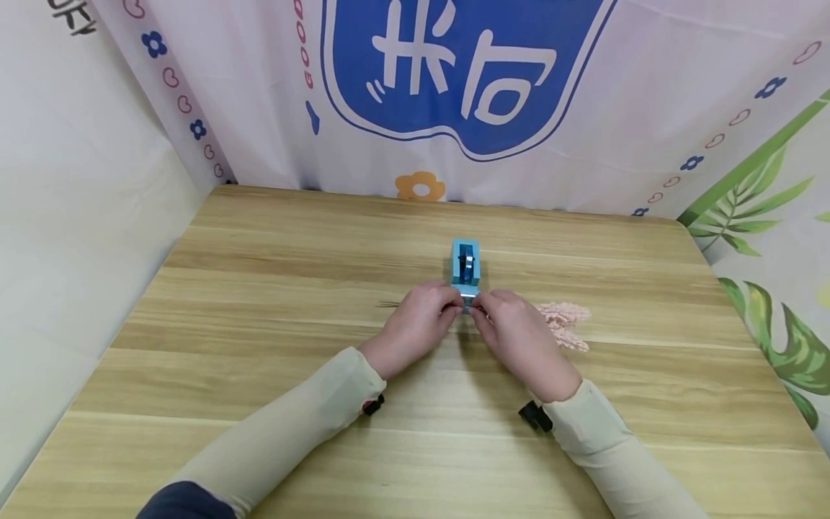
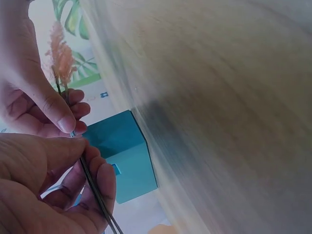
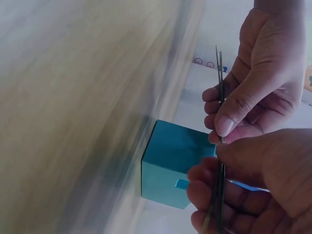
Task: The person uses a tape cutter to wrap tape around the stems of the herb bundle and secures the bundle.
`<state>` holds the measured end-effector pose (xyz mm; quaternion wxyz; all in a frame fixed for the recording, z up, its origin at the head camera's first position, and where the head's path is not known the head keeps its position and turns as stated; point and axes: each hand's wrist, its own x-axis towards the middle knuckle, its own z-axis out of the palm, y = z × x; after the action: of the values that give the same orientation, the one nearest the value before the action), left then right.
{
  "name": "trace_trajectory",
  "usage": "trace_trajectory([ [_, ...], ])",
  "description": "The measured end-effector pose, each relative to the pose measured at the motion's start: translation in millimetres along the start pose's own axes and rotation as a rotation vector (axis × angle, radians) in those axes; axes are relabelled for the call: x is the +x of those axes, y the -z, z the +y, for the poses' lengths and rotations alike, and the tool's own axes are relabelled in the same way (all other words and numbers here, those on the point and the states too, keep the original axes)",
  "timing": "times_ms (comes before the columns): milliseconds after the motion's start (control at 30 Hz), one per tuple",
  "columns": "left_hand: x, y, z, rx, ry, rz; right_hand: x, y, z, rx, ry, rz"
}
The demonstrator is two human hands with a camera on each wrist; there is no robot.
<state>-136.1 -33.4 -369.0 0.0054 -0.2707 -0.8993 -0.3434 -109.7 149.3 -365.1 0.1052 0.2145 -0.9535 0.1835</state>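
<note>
Two pink fluffy flower sprigs (image 1: 565,317) lie sideways, their thin dark stems running left through both hands. The left hand (image 1: 418,321) pinches the stems (image 2: 100,197) between thumb and fingers, and the bare stem ends stick out to its left. Close beside it, the right hand (image 1: 521,335) pinches the same stems nearer the flower heads. The thumb tips almost meet, and a small shiny bit shows on the stems between them. Right behind the fingertips stands a light blue tape dispenser (image 1: 457,272) with a roll of tape (image 1: 467,264) in it.
The wooden table (image 1: 272,288) carries the dispenser near its middle. Behind the table's far edge hangs a printed white curtain (image 1: 272,144). A leaf-patterned cloth (image 1: 772,317) hangs on the right. Each wrist bears a small black camera mount (image 1: 535,417) beside the pale sleeve.
</note>
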Motion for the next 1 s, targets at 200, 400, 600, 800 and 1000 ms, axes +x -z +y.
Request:
trace_trajectory([
  [200,1.6,-0.9,1.2,-0.003,0.021,-0.016,-0.2,0.7,4.7,-0.001,0.023,0.017],
  [400,3.6,-0.4,2.6,0.022,0.062,-0.056,2.4,0.7,9.2,0.016,0.041,0.010],
  [600,5.8,1.3,1.1,0.017,0.066,-0.055,4.0,-1.2,9.8,0.064,0.000,-0.007],
  [800,6.3,0.5,-0.9,0.006,0.048,-0.050,8.0,-2.4,8.1,0.098,-0.058,-0.047],
  [1000,6.4,-0.5,-2.1,-0.003,0.037,-0.039,13.2,-2.8,4.4,0.143,-0.138,-0.083],
])
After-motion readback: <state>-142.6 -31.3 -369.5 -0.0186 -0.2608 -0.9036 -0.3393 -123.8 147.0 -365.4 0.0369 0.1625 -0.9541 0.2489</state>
